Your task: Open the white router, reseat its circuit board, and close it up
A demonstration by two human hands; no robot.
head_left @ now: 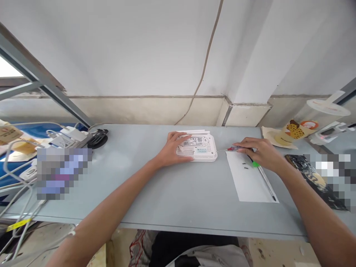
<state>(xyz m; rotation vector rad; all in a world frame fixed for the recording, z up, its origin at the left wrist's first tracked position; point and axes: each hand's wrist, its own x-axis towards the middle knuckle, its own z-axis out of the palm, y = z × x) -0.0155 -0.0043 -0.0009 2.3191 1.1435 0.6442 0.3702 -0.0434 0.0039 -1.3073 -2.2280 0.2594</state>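
A white router [207, 152] lies on the grey table with its vented, labelled underside up and its antennas along the far edge. My left hand [172, 150] is closed around its left end, thumb on the near side and fingers over the far side. In my right hand [257, 150] is a small screwdriver [235, 148] with a red and clear handle. Its thin shaft points left, the tip close to the router's right edge; whether they touch I cannot tell. Below that hand, small dark screws [246, 168] rest on a white sheet of paper [243, 189].
A pen [267, 183] with a green part lies across the paper. Right of it are a dark patterned pouch-like item [314, 181] and a lidded drink cup [297, 129] on a brown napkin. Chargers [73, 133] and cables crowd the left end. A wall borders the table's back.
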